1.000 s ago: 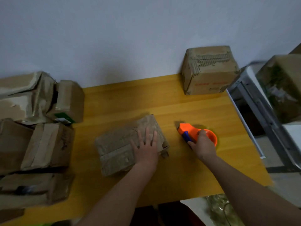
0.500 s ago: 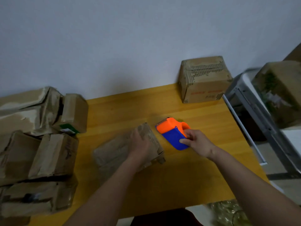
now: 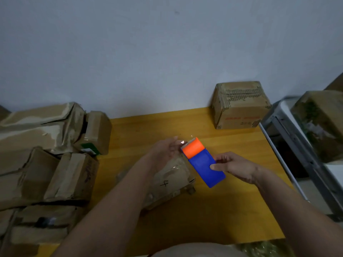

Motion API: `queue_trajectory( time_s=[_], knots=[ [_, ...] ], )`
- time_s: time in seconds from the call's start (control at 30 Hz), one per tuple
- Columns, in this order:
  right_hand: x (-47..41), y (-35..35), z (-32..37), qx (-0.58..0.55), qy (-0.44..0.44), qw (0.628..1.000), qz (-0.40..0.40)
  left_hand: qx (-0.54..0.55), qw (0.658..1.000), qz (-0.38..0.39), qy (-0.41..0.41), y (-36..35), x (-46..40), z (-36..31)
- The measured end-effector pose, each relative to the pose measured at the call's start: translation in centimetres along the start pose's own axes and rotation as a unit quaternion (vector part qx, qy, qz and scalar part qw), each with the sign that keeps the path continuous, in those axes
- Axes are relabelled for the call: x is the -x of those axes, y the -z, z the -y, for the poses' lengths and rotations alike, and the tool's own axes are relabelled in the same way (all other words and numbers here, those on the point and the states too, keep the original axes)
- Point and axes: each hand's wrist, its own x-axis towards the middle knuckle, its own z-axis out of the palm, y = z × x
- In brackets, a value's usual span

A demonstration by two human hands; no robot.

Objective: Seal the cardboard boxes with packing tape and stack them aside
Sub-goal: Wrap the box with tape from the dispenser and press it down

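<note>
A heap of crumpled boxes (image 3: 46, 164) crowds the yellow table (image 3: 232, 210) at nine o'clock; one closed box (image 3: 239, 104) sits against the wall at one o'clock, and a metal rack (image 3: 300, 151) stands at three o'clock. At centre lies the worn box (image 3: 170, 182) marked "4". The right hand (image 3: 235, 167) pinches the blue-and-orange tape dispenser (image 3: 202, 162) above its right edge. The left hand (image 3: 165, 151) reaches to the dispenser's toothed end with fingers extended; whether it holds tape cannot be told.

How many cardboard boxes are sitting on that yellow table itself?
2. One box lies in the middle under the hands, and one box stands at the far right corner by the wall. The crumpled pile at the left may overlap the table's edge; I cannot tell.
</note>
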Motion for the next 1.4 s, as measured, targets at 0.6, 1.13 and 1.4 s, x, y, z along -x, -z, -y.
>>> queue_trajectory(
  time_s=[0.6, 1.13, 1.4],
  knots=[
    [1.6, -2.0, 0.5, -0.027, -0.103, 0.994, 0.013, -0.117, 0.97, -0.211, -0.02, -0.4, -3.9, 1.5],
    [-1.4, -4.5, 2.4, 0.004, -0.134, 0.99, -0.038, -0.273, 0.92, -0.278, -0.047, 2.6, -6.9, 2.0],
    [-3.7, -5.2, 3.4, 0.009, -0.19, 0.976, -0.106, -0.301, 0.916, -0.264, -0.03, 3.4, -9.0, 2.9]
  ],
)
